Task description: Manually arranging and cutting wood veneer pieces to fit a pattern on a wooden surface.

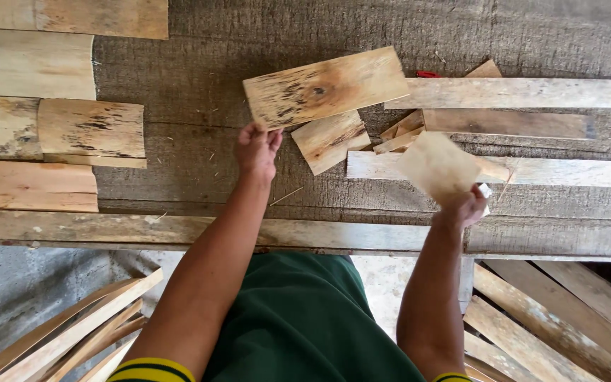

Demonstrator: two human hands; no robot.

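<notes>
Both hands are up over the wooden bench point(178, 78). Left hand point(257, 150) pinches the near corner of a knotted veneer sheet point(325, 86), which lies flat on the bench at about twelve o'clock from the person. Right hand point(463, 206) grips a small pale sheet point(437, 165), lifted and blurred, at about two o'clock. Between them lies a smaller offcut point(329, 140), partly under the knotted sheet. Long strips point(518, 93) lie at one to two o'clock beyond the pale sheet. Stacked sheets point(51, 127) sit at ten o'clock, well apart. Thin slats point(553, 318) lean below the bench edge at four o'clock.
</notes>
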